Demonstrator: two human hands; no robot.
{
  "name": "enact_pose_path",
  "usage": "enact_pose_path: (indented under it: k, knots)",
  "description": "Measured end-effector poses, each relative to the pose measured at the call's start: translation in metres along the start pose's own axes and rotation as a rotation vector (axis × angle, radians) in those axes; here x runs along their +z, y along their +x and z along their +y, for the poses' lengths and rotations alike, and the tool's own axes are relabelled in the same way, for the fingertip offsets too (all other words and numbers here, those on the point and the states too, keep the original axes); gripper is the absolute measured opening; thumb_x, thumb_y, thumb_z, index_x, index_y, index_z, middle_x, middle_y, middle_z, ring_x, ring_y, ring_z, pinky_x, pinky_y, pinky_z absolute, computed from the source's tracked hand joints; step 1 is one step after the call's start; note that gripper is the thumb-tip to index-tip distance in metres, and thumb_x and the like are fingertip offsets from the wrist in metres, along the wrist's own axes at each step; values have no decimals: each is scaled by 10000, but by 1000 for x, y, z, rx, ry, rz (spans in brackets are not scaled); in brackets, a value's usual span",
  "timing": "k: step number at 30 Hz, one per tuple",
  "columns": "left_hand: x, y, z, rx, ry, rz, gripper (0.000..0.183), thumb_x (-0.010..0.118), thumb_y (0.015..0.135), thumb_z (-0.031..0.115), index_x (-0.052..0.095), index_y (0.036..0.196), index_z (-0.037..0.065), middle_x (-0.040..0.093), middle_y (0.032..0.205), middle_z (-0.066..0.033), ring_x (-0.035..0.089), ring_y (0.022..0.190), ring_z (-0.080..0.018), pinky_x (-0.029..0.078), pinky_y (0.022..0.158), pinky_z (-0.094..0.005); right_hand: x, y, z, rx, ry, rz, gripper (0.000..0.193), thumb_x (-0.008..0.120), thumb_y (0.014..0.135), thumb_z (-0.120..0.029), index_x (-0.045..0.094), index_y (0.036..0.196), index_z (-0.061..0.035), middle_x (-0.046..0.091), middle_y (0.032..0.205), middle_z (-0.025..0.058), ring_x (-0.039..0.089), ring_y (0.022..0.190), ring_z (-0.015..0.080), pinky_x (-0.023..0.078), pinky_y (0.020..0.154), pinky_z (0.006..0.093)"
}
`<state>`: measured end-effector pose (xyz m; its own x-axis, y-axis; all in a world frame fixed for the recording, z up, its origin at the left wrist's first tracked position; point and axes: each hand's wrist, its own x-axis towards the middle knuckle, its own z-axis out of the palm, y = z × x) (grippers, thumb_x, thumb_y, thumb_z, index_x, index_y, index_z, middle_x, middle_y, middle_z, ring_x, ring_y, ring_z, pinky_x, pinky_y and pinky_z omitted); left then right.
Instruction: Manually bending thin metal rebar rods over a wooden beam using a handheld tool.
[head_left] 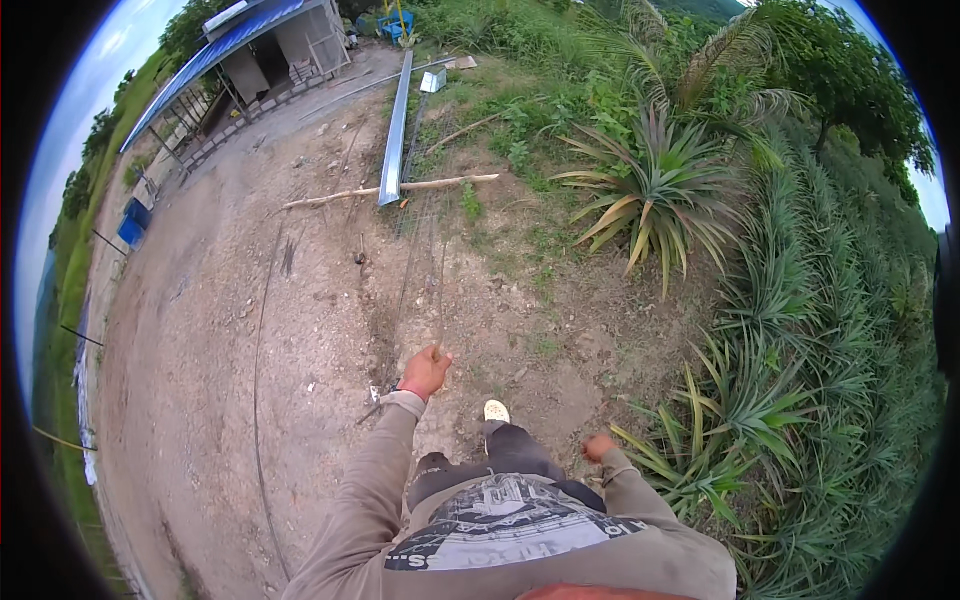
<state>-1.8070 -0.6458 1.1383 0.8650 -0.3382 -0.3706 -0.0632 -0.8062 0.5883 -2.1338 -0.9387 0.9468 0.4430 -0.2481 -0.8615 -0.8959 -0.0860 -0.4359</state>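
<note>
Thin metal rods [442, 290] are the nearest things to the left hand [428, 371]; they lie on the bare dirt straight ahead, stretching away towards a long metal channel [396, 135]; and that channel has its near end across a wooden pole [330, 195]!

Here's the left hand, out in front, fingers bent in; one rod lines up right with it, but I cannot tell whether they are clamped on that rod or merely above it; the right hand [598, 448] hangs low by the hip, near the spiky leaves [690, 440], nothing to be seen in it, and too small to tell whether its fingers are apart or together.

One pale shoe [496, 411] is planted forward; the step in hand looks, in my judgement, like walking up alongside the rods; the next move, I'd say, calls for careful footing beside them, and for the right hand to stay clear of those leaves.
</note>
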Motion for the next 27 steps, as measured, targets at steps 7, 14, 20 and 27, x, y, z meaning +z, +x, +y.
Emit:
enact_pose_path:
  k: [7,14,20,27]
  knots:
    - [38,-16,-8,-41,62,-26,539,573,786,431,549,1107,-1,599,1011,-231,560,985,-356,435,847,-413,32,15,-204,-370,-142,-21,253,494,864,-204,568,976,10,615,768,89,587,605,165,474,494,309]
    - [26,-153,-13,58,-176,116,421,624,767,421,545,745,8,579,680,-174,562,646,-333,428,586,-421,73,-42,-253,-624,-279,-126,284,484,877,-220,555,996,28,608,774,82,569,566,163,468,496,312]
    - [0,-434,-54,-152,-480,0,363,683,777,279,485,656,1,419,524,-41,362,511,-114,324,456,-288,167,-74,-257,-150,507,-332,524,458,890,-449,448,1193,-23,555,1056,143,558,771,234,482,637,398]
    - [32,-656,-100,69,-64,278,267,656,785,274,583,806,18,567,635,-65,519,571,-159,419,555,-296,280,-81,-239,81,784,-442,516,443,880,-497,402,1102,-33,517,856,129,519,669,244,469,612,367]
